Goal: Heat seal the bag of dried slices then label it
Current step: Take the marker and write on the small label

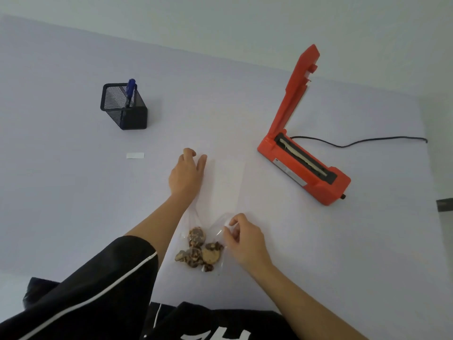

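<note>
Head view: left hand (187, 174) rests fingers spread on the clear bag (220, 192) — right hand (241, 238) pinches its edge; white label (135, 155) blank, sealer (304, 165) plate unreadable.

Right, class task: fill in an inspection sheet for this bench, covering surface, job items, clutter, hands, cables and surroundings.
Surface: pale table, no spills seen.
Job items: clear bag lying flat, dried slices bunched at its near end; orange sealer to the right, arm raised; white label to the left; blue pen upright in a mesh holder.
Clutter: nothing seen.
Hands: left hand flat on the bag's far left edge; right hand has a pinch grip on the film beside the slices.
Cables: black cord runs from the sealer off to the right.
Surroundings: plain wall; dark object at the right edge, unclear.
</note>
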